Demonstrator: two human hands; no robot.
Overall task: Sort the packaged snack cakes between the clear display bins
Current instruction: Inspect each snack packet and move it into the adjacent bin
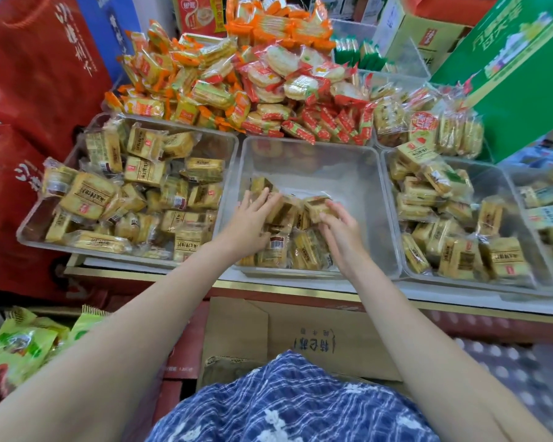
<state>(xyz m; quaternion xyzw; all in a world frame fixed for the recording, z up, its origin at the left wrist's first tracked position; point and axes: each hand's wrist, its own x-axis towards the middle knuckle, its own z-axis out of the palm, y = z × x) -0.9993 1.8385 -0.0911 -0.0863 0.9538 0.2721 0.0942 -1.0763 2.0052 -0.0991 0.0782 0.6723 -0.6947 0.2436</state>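
Observation:
Three clear display bins stand side by side on the counter. The left bin and the right bin are piled with yellow packaged snack cakes. The middle bin holds only a small heap of the same cakes at its near end; its far half is bare. My left hand lies on the heap's left side with fingers spread over a pack. My right hand grips a yellow cake pack at the heap's top right.
Behind the bins lie heaps of orange-wrapped snacks and red-wrapped rice crackers. Red gift bags stand at left, a green carton at right. A cardboard box sits below the counter edge; green packets lie lower left.

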